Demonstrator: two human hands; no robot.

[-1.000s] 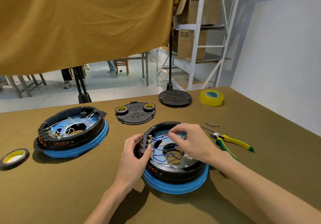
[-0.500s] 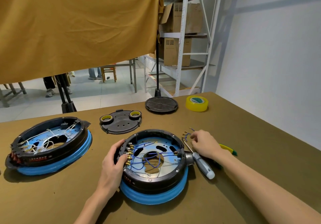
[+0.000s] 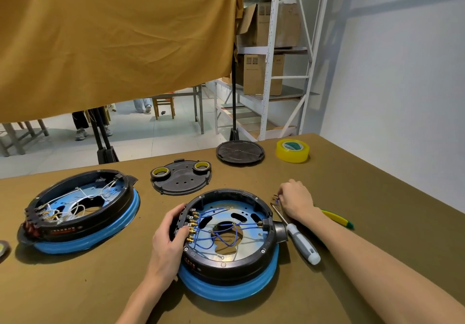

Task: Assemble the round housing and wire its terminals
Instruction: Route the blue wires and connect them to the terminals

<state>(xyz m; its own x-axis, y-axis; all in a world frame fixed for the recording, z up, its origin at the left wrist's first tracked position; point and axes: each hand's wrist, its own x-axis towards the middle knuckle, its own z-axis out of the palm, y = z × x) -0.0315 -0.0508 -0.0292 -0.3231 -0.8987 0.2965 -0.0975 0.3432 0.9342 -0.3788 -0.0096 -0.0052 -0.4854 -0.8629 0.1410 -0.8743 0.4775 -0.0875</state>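
Here left hand (image 3: 169, 235) grips housing (image 3: 227, 240) rim; right hand (image 3: 297, 199) pinches loose wires (image 3: 275, 197) beside it

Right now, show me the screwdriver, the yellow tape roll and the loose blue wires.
screwdriver (image 3: 302, 244), head view, on its grey handle.
yellow tape roll (image 3: 292, 151), head view, on its outer wall.
loose blue wires (image 3: 276, 198), head view, beside the right hand's fingertips.
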